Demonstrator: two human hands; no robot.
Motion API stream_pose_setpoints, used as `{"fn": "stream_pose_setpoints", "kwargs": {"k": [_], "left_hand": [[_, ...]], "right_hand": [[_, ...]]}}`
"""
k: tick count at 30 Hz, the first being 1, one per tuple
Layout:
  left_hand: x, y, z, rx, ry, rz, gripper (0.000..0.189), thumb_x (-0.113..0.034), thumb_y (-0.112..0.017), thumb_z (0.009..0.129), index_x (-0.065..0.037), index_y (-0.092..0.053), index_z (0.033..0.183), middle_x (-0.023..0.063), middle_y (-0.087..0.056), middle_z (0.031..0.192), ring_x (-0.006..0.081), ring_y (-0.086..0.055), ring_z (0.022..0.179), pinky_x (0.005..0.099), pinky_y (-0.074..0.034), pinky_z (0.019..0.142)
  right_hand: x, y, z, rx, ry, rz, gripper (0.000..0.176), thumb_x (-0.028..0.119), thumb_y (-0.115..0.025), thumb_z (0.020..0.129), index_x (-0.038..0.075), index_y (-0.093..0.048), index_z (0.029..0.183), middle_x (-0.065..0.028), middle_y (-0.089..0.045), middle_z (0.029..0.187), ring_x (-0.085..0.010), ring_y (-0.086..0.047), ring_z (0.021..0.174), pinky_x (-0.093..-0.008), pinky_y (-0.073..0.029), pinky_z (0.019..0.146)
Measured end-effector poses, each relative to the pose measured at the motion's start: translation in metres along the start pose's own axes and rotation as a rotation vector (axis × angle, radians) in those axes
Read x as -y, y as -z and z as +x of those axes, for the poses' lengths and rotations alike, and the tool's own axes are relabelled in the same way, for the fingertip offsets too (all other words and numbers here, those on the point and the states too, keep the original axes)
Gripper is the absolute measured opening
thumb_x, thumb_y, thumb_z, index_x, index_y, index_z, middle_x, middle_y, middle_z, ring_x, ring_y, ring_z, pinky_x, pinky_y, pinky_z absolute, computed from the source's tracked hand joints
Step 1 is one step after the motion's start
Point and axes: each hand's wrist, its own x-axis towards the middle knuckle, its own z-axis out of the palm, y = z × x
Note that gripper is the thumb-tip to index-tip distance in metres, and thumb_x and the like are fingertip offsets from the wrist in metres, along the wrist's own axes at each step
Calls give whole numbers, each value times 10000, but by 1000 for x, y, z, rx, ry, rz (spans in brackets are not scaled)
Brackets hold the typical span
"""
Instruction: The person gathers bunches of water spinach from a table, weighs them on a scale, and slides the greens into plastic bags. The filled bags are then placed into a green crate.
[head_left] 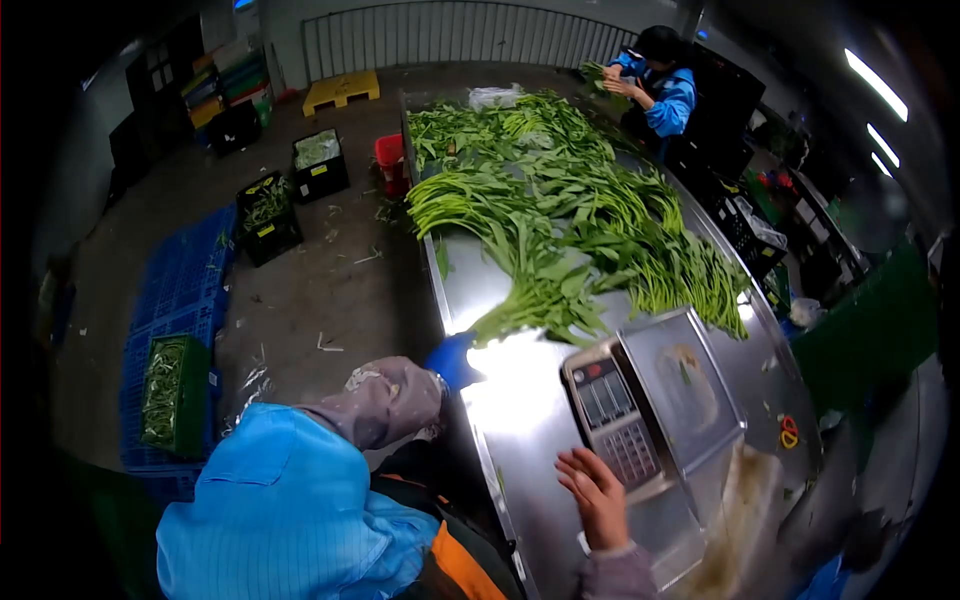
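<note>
My left hand (452,361), in a blue glove, is at the near left edge of the metal table, closed around the stem end of a bunch of leafy greens (548,300). Glare beside the glove hides part of the grip. Bare and empty, my right hand (594,488) hovers next to the keypad of a digital scale (622,425), fingers stretched out. The scale's square metal pan (684,385) has a wet smear and a bit of leaf on it. Beyond lies a large heap of long-stemmed greens (600,210).
Orange-handled scissors (789,432) lie at the table's right side. A co-worker in blue (672,95) handles greens at the far right. On the left floor are black crates (268,232), a green crate (178,395), blue pallets (185,265) and a red bin (391,165).
</note>
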Motion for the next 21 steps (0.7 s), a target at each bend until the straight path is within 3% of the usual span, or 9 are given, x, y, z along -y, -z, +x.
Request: {"fn": "stream_pose_setpoints", "kwargs": {"k": [4, 5, 7, 9, 14, 15, 16, 17, 21], "left_hand": [[61, -39, 89, 301, 209, -243, 1011, -367, -813, 465, 54, -340, 1254, 219, -588, 982, 332, -583, 901, 373, -465, 798], [102, -81, 93, 163, -45, -234, 904, -346, -794, 482, 31, -413, 1209, 217, -588, 990, 337, -581, 917, 375, -466, 795], [36, -23, 95, 424, 77, 112, 702, -327, -751, 539, -43, -502, 1130, 200, -591, 991, 342, -579, 908, 399, -469, 786], [44, -29, 93, 379, -82, 57, 535, -249, -685, 564, -69, -552, 1049, 188, -590, 964, 356, -570, 886, 421, -469, 765], [68, -22, 99, 472, -205, -221, 616, -297, -627, 654, -89, -448, 1205, 198, -528, 1109, 360, -532, 974, 400, -428, 839], [55, 28, 135, 979, -263, -79, 615, -375, -633, 688, -106, -465, 1215, 194, -524, 1134, 348, -529, 996, 396, -423, 852], [59, 55, 161, 1071, -235, -89, 571, -431, -625, 719, -117, -512, 1182, 191, -513, 1162, 317, -531, 1024, 378, -412, 882], [74, 80, 181, 855, -85, -317, 527, -441, -611, 749, -102, -544, 1147, 173, -514, 1178, 295, -527, 1050, 370, -401, 906], [133, 172, 312, -21, -82, -89, 629, -380, -724, 645, -59, -532, 1150, 169, -519, 1172, 316, -527, 1038, 378, -430, 874]], "right_hand": [[-89, -17, 163, -172, -188, 209, 453, 81, -570, 826, -44, -387, 1223, -185, -478, 1193, -268, -487, 1096, -312, -415, 912], [-113, -16, 198, -241, -231, 288, 403, 92, -575, 826, -17, -425, 1184, -155, -511, 1135, -245, -511, 1040, -299, -430, 868], [-145, -20, 248, -393, -334, 448, 305, 113, -586, 824, 35, -500, 1106, -96, -575, 1019, -198, -560, 930, -273, -461, 780], [-146, -46, 284, -360, -295, 398, 210, 132, -594, 820, 83, -542, 1017, -45, -582, 887, -153, -556, 797, -262, -453, 671], [-129, -88, 322, -416, -472, 385, 110, 143, -606, 808, 108, -576, 907, -5, -559, 735, -133, -520, 632, -267, -425, 519], [-116, -94, 323, -428, -499, 390, 110, 142, -606, 807, 101, -574, 905, -10, -562, 740, -139, -526, 634, -270, -431, 518], [-103, -99, 326, -458, -446, 382, 112, 137, -605, 808, 91, -572, 904, -18, -564, 743, -145, -532, 640, -274, -441, 524], [-89, -105, 328, -485, -391, 375, 113, 132, -605, 808, 82, -570, 904, -26, -565, 745, -152, -538, 646, -278, -450, 531], [-9, -141, 336, -656, -189, 250, 124, 57, -604, 805, 26, -546, 910, -76, -576, 809, -172, -550, 669, -295, -485, 607]]}}
